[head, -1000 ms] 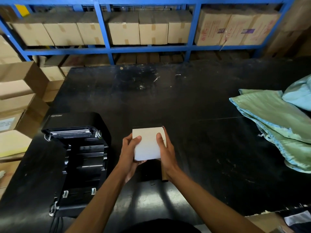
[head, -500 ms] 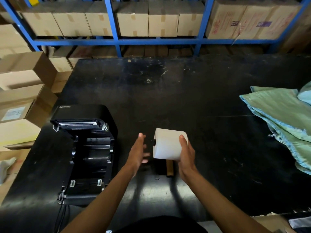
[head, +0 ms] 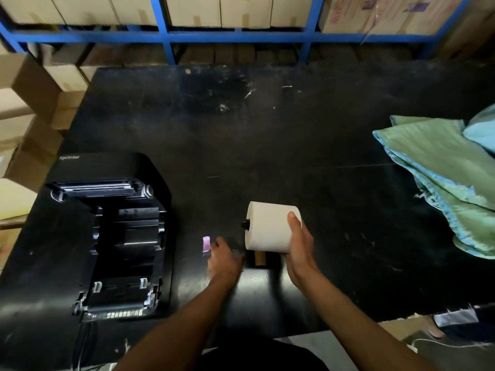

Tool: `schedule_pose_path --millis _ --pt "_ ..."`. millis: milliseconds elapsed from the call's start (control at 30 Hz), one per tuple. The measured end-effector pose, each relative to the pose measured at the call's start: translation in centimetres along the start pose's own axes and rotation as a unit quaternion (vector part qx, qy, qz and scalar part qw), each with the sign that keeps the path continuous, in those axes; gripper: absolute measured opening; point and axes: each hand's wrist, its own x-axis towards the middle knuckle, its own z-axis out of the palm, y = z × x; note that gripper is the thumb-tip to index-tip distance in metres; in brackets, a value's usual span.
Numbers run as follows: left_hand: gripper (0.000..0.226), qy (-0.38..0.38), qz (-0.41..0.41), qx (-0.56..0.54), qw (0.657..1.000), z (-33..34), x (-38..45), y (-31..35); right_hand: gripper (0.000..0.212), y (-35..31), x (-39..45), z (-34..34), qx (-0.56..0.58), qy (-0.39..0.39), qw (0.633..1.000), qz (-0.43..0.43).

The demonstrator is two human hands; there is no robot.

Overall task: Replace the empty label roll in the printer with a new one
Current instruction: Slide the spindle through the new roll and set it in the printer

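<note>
- Right hand (head: 300, 245): raised above the black table (head: 267, 129), forearm stretched in from the lower right; a white label roll (head: 267, 227) is grasped from its right end, thumb laid over the top, fingers wrapped beneath and hidden
- Label roll: held on its side, clear of the table, to the right of the printer; a short black spindle end (head: 244, 224) is seen at its left face
- Left hand (head: 223, 257): lowered to the table surface between printer and roll, forearm stretched in from the bottom centre, back of the hand turned up, fingers curled down; blurred, so whether anything is gripped cannot be told; a small pinkish patch (head: 206, 243) is seen at its fingertips, its nature not made out
- Cardboard tube (head: 259, 258): lying on the table directly under the held roll, partly covered by it
- Printer (head: 112, 231): black, set at the left of the table, lid swung open toward the far side, roll bay exposed
- Green cloth (head: 450, 180): heaped at the right edge of the table, well apart from both hands
- Blue shelving (head: 166, 36): behind the table, stocked with cardboard boxes (head: 241, 9)
</note>
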Motion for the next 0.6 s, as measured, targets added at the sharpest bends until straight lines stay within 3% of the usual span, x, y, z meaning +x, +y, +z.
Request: schedule_pose_path --millis 300,400,600 --pt "0.033 0.054 -0.017 -0.043 0.997 0.1 0.1 0.0 0.048 0.5 0.2 -0.5 -0.019 -0.012 1.000 -0.001" --pt "0.024 0.100 0.041 -0.135 0.985 -1.1 0.0 -0.1 0.049 0.6 0.3 -0.4 -0.018 -0.013 1.000 0.003" --pt "0.026 0.119 0.139 -0.311 0.933 -4.4 -0.7 -0.1 0.059 0.7 0.3 0.9 -0.008 -0.017 1.000 0.007"
